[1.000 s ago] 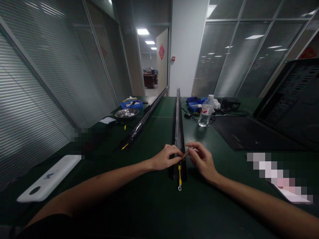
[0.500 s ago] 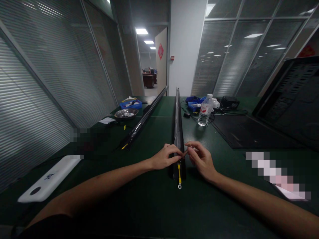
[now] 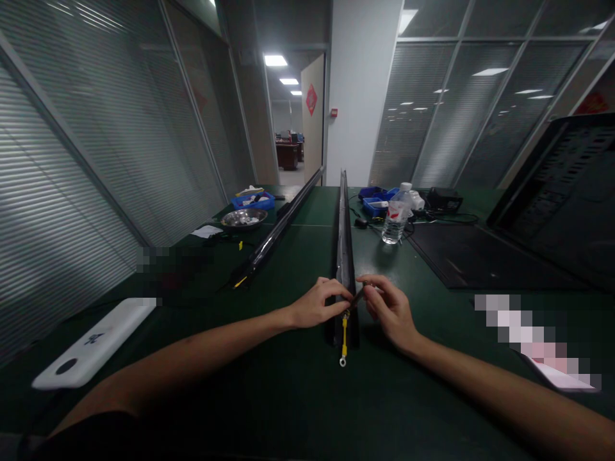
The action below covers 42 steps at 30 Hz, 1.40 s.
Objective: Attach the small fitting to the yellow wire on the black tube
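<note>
A long black rail runs away from me down the middle of the table. From its near end sticks a short yellow wire with a silver ring terminal. Over this end, my left hand is closed in a pinch just above the wire; what its fingertips hold is hidden. On the right side of the rail, my right hand pinches a short, thin, dark tool, whose tip reaches toward the left fingertips. The exact kind of tool cannot be made out.
A second black rail lies slantwise to the left. Beyond it are a metal bowl and a blue tray. At right stand a water bottle, blue bins and a large black panel. A white device lies near left.
The ring end of the yellow wire has shifted slightly left. The tool between my right fingers has turned a little; both hands stay at the rail's end.
</note>
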### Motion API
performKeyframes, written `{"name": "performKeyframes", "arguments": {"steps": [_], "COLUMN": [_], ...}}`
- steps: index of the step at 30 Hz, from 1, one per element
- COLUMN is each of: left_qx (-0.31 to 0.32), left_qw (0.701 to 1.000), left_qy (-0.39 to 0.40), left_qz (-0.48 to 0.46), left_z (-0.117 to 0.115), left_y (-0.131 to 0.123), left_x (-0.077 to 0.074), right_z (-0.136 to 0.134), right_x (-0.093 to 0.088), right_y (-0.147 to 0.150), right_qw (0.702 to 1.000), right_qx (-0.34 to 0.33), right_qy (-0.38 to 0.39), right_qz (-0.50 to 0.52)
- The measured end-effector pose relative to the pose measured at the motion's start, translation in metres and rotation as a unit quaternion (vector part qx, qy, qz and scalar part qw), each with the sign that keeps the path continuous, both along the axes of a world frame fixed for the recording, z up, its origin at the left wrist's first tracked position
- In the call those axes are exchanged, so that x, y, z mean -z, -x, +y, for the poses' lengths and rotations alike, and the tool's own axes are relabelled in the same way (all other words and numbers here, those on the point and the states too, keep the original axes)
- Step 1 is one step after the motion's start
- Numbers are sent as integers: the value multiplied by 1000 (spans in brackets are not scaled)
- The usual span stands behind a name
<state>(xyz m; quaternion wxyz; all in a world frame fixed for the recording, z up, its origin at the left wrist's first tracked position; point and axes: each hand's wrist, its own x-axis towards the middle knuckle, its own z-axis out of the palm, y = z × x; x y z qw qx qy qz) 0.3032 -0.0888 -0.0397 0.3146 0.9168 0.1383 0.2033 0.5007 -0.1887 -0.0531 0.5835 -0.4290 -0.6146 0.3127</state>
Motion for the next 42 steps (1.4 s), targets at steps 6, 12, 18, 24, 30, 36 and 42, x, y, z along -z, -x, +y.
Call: {"name": "performKeyframes", "arguments": {"steps": [6, 12, 18, 24, 30, 36, 42], "left_qx": [-3, -4, 7, 12, 12, 1, 5], "left_qw": [1000, 1000, 1000, 1000, 1000, 1000, 1000], "left_qy": [7, 5, 3, 3, -3, -3, 0], "left_qz": [16, 11, -2, 0, 6, 4, 16], "left_z": [0, -2, -1, -1, -1, -2, -2], "left_y": [-1, 0, 1, 1, 1, 0, -1], "left_x": [-1, -2, -1, 0, 0, -2, -1], "right_z": [1, 2, 0, 0, 1, 0, 1], "right_x": [0, 0, -1, -2, -1, 1, 0], "right_y": [2, 0, 1, 1, 0, 1, 0], "right_qw": [1000, 1000, 1000, 1000, 1000, 1000, 1000], "right_qx": [15, 7, -4, 2, 2, 2, 5], "right_qy": [0, 9, 6, 10, -2, -4, 1], "right_qz": [-9, -5, 5, -5, -13, 6, -3]}}
